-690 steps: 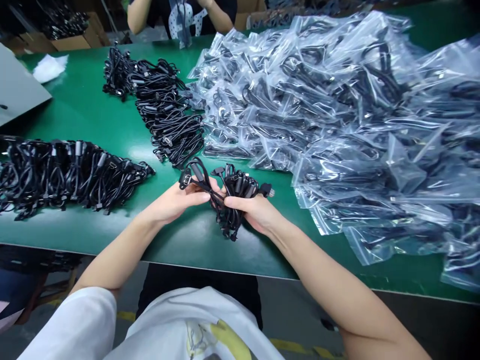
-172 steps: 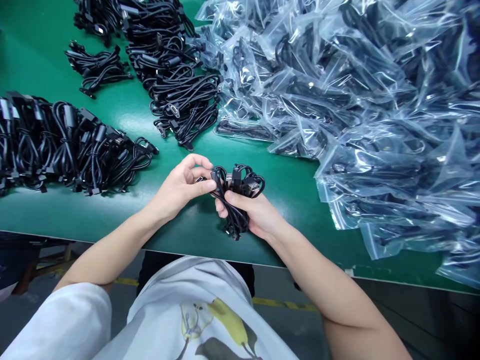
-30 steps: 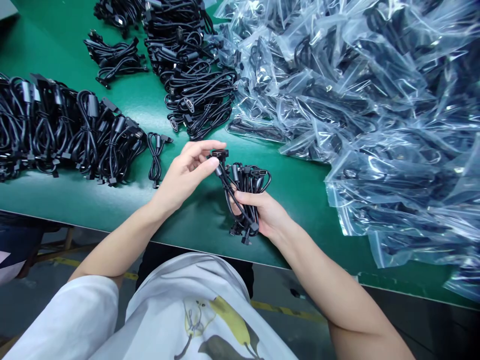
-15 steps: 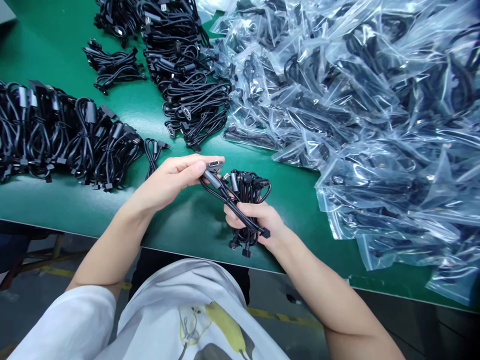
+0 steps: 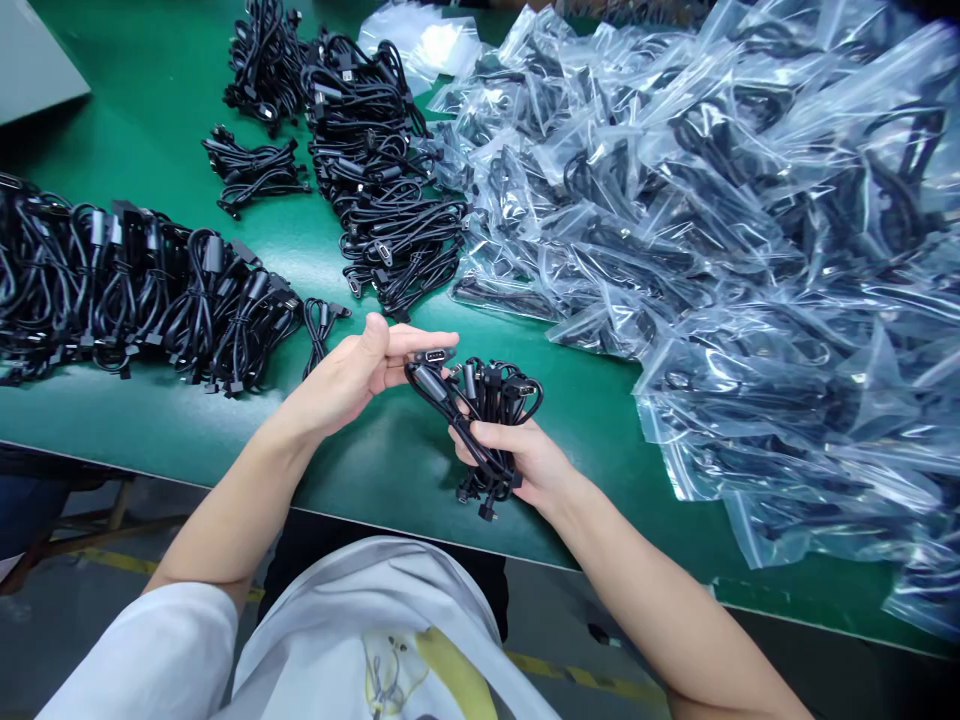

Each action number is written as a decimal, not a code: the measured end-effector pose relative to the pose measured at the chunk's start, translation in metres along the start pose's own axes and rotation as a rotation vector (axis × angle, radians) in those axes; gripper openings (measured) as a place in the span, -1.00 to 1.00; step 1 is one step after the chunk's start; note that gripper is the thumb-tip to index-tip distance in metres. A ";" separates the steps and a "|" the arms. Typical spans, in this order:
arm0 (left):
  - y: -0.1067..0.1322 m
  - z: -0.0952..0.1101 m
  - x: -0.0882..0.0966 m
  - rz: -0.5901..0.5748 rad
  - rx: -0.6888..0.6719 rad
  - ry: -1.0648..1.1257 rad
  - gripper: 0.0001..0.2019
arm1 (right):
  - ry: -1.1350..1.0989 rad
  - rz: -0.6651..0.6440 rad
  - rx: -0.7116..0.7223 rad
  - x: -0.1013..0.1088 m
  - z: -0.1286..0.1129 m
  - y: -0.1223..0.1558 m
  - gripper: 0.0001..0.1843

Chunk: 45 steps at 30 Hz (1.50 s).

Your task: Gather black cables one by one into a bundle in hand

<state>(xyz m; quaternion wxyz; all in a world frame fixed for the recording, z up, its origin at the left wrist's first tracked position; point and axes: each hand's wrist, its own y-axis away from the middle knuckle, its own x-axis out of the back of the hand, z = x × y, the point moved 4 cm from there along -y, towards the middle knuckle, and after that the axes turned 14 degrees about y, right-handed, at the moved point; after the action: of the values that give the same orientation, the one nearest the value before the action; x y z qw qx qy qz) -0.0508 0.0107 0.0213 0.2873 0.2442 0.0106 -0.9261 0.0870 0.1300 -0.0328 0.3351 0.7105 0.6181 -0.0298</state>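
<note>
My right hand (image 5: 525, 460) is wrapped round a bundle of short black cables (image 5: 487, 400), held over the front of the green table (image 5: 135, 430). My left hand (image 5: 360, 370) pinches the connector end of one cable (image 5: 432, 358) between thumb and fingers, drawn a little out of the bundle's upper left. A single folded black cable (image 5: 319, 325) lies on the table just left of my left hand.
A long row of black cables (image 5: 127, 290) lies at the left. Another stack of cables (image 5: 382, 190) runs up the middle, with a small bunch (image 5: 255, 175) beside it. A big heap of clear bagged cables (image 5: 712, 230) fills the right. A grey box corner (image 5: 34, 60) sits far left.
My left hand has kept its pinch on the connector and shifted slightly right and down toward the bundle. The view has tilted up, showing more of the table's far side.
</note>
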 end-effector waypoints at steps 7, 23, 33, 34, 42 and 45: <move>-0.004 -0.008 0.002 0.098 -0.068 -0.084 -0.51 | 0.003 0.227 0.143 0.008 -0.012 -0.002 -0.53; 0.007 -0.045 -0.036 -0.200 0.161 -0.434 -0.70 | 0.212 0.501 0.445 0.020 -0.029 0.018 -0.60; 0.007 -0.050 -0.039 -0.320 0.328 -0.098 -0.74 | 0.013 0.320 0.357 0.018 -0.035 0.010 -0.68; 0.007 -0.052 -0.038 -0.347 0.352 -0.075 -0.76 | 0.005 0.295 0.329 0.018 -0.033 0.008 -0.68; 0.014 -0.052 -0.045 -0.570 0.372 -0.130 -0.73 | 0.054 0.349 0.344 0.019 -0.028 0.007 -0.66; 0.012 -0.050 -0.049 -0.588 0.339 -0.212 -0.69 | 0.072 0.356 0.418 0.018 -0.034 0.012 -0.68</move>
<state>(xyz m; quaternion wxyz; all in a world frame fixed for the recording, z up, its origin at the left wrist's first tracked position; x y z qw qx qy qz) 0.0132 0.0346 0.0018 -0.0368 0.1776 -0.1033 -0.9780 0.0893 0.1626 -0.0099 0.1588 0.8622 0.4756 -0.0721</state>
